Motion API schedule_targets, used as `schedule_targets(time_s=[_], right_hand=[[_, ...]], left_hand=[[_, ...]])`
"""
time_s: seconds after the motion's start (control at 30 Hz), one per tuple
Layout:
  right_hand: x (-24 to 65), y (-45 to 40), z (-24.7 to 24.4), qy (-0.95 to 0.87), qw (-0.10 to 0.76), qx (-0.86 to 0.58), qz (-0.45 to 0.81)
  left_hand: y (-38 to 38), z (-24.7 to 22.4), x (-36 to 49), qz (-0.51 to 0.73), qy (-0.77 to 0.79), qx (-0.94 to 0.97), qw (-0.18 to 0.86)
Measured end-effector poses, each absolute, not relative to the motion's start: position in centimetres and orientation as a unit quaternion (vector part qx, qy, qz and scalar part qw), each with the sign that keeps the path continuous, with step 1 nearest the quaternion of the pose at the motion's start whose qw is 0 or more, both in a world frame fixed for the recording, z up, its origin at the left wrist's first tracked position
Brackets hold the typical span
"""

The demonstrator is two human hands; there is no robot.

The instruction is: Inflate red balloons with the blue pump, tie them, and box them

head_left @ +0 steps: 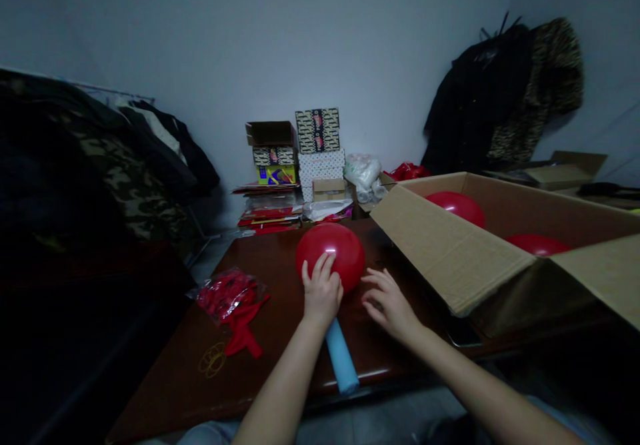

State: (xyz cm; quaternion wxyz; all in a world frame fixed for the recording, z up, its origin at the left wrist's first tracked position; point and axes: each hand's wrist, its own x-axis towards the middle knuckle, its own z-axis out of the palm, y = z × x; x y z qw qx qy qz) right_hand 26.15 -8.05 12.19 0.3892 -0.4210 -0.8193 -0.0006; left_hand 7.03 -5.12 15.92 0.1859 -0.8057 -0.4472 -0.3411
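An inflated red balloon [345, 248] rests over the middle of the dark table. My left hand [321, 290] lies against its near side, fingers spread on the rubber. Just right of the balloon, my right hand [387, 304] hovers with its fingers apart and nothing in them. From beneath my left hand a light blue tube, likely a balloon pump [343, 358], runs toward the table's front edge; its far end is hidden. To the left are a clear bag of flat red balloons [233, 293], loose red balloons [243, 332] and yellow rings [213, 360].
A large open cardboard box [453, 252] with red balloons [457, 206] inside stands on the right. Stacked boxes [320, 165] and red packets line the back by the wall. Clothes hang on both sides. A dark flat object [463, 333] lies beside the box.
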Motion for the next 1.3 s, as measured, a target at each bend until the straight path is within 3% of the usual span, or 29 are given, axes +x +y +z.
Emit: schedule_targets(time_s=[0.2,0.5,1.3], right_hand=[[21.2,-5.2,17.4,-0.811,0.463,-0.358,0.000],[17.9,-4.0,20.4,-0.794,0.523,-0.311,0.023],[18.1,-4.9,21.9,-0.801,0.515,-0.298,0.063]], left_hand=[[-5.9,18.9,5.4,-0.401,-0.472,-0.762,0.189],[-7.6,21.5,2.9,-0.471,-0.474,-0.726,0.165],[-7.5,22.4,2.2,-0.482,-0.452,-0.746,0.077]])
